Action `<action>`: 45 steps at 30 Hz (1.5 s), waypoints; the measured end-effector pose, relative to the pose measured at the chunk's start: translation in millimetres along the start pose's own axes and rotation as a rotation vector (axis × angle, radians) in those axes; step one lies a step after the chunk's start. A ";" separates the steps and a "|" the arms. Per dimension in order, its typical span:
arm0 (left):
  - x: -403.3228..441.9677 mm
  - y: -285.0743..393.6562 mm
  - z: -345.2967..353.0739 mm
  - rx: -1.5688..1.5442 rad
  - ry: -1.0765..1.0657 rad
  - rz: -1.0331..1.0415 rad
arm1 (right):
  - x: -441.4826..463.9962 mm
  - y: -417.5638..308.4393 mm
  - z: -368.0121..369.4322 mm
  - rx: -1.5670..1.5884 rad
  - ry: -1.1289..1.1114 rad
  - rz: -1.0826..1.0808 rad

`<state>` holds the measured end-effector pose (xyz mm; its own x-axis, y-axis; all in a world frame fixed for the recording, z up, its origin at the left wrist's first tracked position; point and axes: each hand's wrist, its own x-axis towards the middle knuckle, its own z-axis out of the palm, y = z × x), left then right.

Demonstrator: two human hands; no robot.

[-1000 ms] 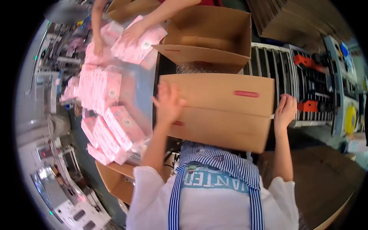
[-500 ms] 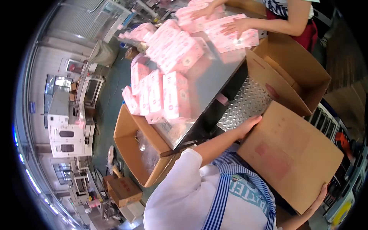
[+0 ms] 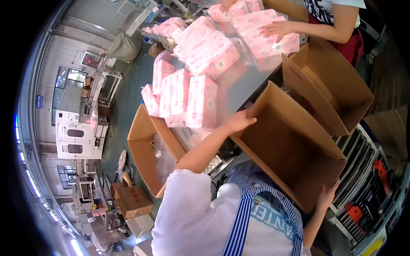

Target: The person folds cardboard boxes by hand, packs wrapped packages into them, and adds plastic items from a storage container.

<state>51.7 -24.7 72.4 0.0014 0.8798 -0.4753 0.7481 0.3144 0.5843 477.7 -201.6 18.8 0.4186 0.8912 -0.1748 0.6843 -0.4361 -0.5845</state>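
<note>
An open cardboard box (image 3: 294,158) is tilted in front of my body, its empty inside facing up. My left hand (image 3: 241,121) grips its upper left corner, with the thumb at the rim. At the lower right end, my right hand (image 3: 328,195) holds the box edge, its fingers partly hidden. Left of the box, pink-and-white packs (image 3: 202,100) stand and lie in stacks on the metal table (image 3: 239,91).
A co-worker's hand (image 3: 277,29) rests on packs at the top. Beside it stands another open box (image 3: 337,81). A box with clear plastic (image 3: 145,141) sits lower left. A roller conveyor (image 3: 356,149) with orange parts is at the right.
The box has turned over, from a closed side facing up to its open inside. My left hand has moved to its corner. The view has swung toward the left side of the room.
</note>
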 end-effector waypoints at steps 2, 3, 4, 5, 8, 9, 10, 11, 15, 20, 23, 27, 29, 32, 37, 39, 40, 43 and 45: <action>1.9 -10.1 41.2 0.130 -0.079 0.068 | 0.0 64.5 -9.0 -0.068 0.054 0.072; 8.3 -27.9 64.3 0.137 -0.134 0.123 | -3.3 79.1 -28.1 -0.040 0.063 0.160; 14.4 -42.5 70.7 0.136 -0.152 0.126 | -6.7 94.1 -47.5 0.105 0.000 0.320; 19.1 -57.5 73.9 -0.142 -0.275 0.067 | -10.9 109.2 -63.0 0.251 -0.061 0.474; 35.5 -103.8 77.6 -0.206 -0.104 -0.022 | -35.6 135.1 -51.4 0.211 -0.057 0.316; 37.7 -109.0 76.1 0.169 0.055 -0.052 | -40.9 128.4 -47.8 0.192 -0.042 0.227; 37.5 -105.7 84.2 0.326 0.211 0.007 | -40.3 119.3 -41.1 0.215 -0.059 0.261; 45.9 -102.5 87.2 0.318 0.210 0.008 | -37.0 97.4 -34.3 0.207 -0.056 0.258; 48.3 -71.6 54.1 0.613 0.061 0.078 | -30.1 25.3 32.2 0.022 -0.133 0.125; -2.3 -93.9 -54.7 0.733 0.460 0.345 | -21.6 -17.9 39.0 -0.187 -0.007 0.267; -33.2 -115.6 -101.0 0.768 0.757 -0.019 | -7.0 -57.1 46.5 -0.895 0.406 -0.074; -50.2 -122.3 -113.0 0.374 0.202 0.086 | 4.0 -264.2 118.7 0.047 -0.205 -0.193; -45.8 -109.8 -112.0 0.371 0.138 0.410 | 3.7 -313.5 175.5 0.362 -0.808 -0.090; 0.0 -89.1 -110.4 0.141 0.448 0.585 | 17.8 -354.0 254.9 0.601 -0.532 -0.226; 169.9 -93.6 -205.2 0.368 0.760 0.400 | 86.3 -414.1 268.9 0.741 -0.464 0.081; 224.5 -106.8 -255.9 0.469 0.730 0.050 | 109.7 -415.8 273.0 0.742 -0.408 0.042; 244.2 -120.0 -274.3 0.480 0.775 -0.012 | 120.6 -418.4 270.2 0.629 -0.317 0.022; 296.9 -178.4 -337.1 0.399 0.671 0.008 | 144.0 -420.0 270.5 0.594 -0.098 -0.058; 319.8 -207.9 -364.7 0.399 0.738 0.136 | 145.6 -413.1 266.3 0.690 -0.216 0.000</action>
<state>-345.3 321.2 38.8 -0.2212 0.9514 0.2145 0.9510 0.1616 0.2637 96.9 141.6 23.8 0.2420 0.9272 -0.2859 0.1216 -0.3213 -0.9391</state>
